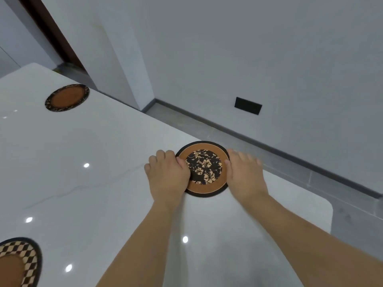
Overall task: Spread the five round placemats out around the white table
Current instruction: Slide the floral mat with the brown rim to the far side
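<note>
Currently, step: the person is setting a floral placemat down near the far edge of the white table, close to its rounded corner.
Left hand: resting on the mat's left rim, fingers curled loosely, thumb lying on the brown band; whether it is pinching the edge or just pressing cannot be told.
Right hand: sitting at the mat's right rim, fingers spread and slightly blurred, thumb touching the edge; not clearly gripping.
Mat position: lying flat, far rim just at the table edge, not visibly overhanging.
Other mats: a brown-centred placemat is lying far left near the far edge; a checkered placemat is lying at the near left, partly cut off by the frame. Both well apart from the floral one.
Progress: three mats are showing on the table; the other two are out of view, so it cannot be told whether they are placed.
Next move: likely calling for a small nudge inward, then letting go with both hands and checking the spacing around the table.
Risk: mat sliding off the glossy top.
</note>
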Demonstrator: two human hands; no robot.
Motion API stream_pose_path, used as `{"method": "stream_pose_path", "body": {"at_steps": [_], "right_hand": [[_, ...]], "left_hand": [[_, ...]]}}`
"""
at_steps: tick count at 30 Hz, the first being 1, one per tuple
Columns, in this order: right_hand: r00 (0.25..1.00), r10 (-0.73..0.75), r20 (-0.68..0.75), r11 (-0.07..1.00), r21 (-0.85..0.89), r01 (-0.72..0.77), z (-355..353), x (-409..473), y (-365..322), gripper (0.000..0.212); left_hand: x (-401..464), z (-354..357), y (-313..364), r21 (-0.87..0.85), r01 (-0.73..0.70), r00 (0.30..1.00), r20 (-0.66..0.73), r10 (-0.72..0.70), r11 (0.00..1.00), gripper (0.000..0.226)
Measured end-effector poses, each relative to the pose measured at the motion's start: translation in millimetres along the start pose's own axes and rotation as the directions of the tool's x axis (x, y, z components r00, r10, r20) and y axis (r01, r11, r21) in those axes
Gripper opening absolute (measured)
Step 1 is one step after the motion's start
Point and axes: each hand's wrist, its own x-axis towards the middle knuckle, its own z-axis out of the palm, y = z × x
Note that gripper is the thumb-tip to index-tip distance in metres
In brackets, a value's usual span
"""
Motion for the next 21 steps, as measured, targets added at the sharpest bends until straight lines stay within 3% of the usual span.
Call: {"method": "stream_pose_path", "body": {"at_steps": [7,16,21], "right_hand": [[0.999,-0.047,0.01,0.998,0.029,0.046,4.3,-1.0,6.7,0.042],[0.998,0.01,-0.069,0.999,0.038,-0.007,10.5,1.2,8.4,0.028],[1.0,-0.03,-0.002,0.997,0.068,0.03,11.7,3.7,8.0,0.036]], "left_hand": [[1.4,2.7,-1.4,-0.169,0.041,0.998,-0.033,-0.047,0.985,0.025],[1.9,2.7,2.7,-0.129,0.047,0.999,-0.01,-0.048,0.99,0.026],[1.8,0.0,6.4,-0.146,0.075,0.997,0.002,-0.075,0.986,0.027]]}}
